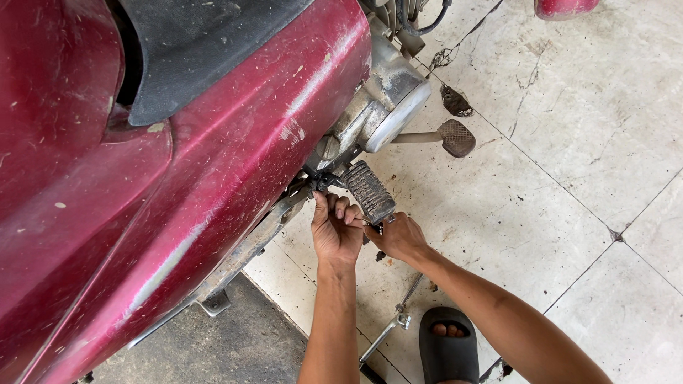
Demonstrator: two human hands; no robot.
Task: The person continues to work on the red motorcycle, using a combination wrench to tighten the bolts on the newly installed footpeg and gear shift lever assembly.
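Observation:
A dusty maroon motorcycle (213, 163) fills the left of the head view. My left hand (336, 229) reaches up under its body, fingers curled on a dark metal part just below the ribbed black footpeg (368, 190). My right hand (400, 236) sits right beside it under the footpeg's outer end, fingers closed around a small dark piece I cannot make out. The silver engine cover (391, 99) lies just above the hands.
A pedal with a round rubber pad (455, 136) sticks out to the right. A long metal tool (388, 331) lies on the pale tiled floor (569, 142). My foot in a black sandal (447, 345) rests near it. A dark mat (228, 341) lies under the bike.

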